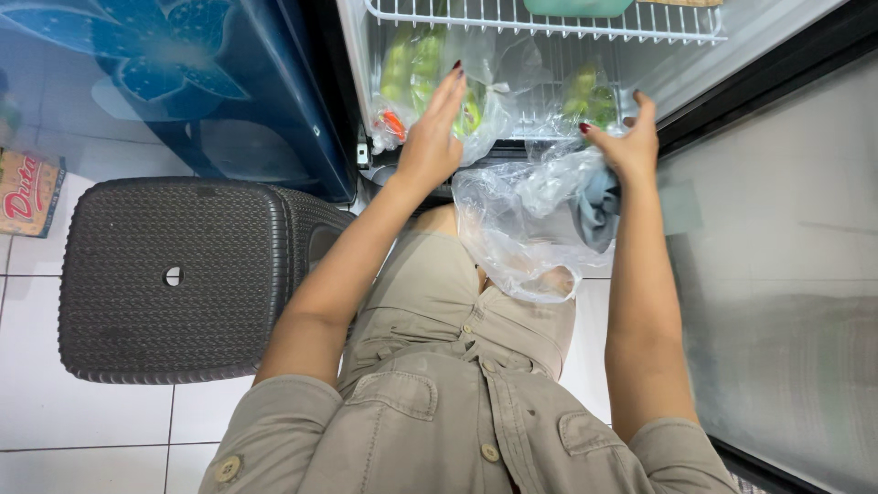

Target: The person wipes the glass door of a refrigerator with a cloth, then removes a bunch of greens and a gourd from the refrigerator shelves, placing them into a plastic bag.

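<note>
The left hand [430,137] reaches open-fingered, holding nothing, at bagged vegetables [439,87] in the fridge; the right hand [631,146] pinches a loose plastic bag [521,229] that might slip and spill

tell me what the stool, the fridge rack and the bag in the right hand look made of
Stool: dark moulded plastic, matt, with a woven-look texture.
Rack: probably white-coated metal wire; thin parallel bars.
Bag: thin clear plastic film, glossy and crinkled, held by the right hand.
</note>
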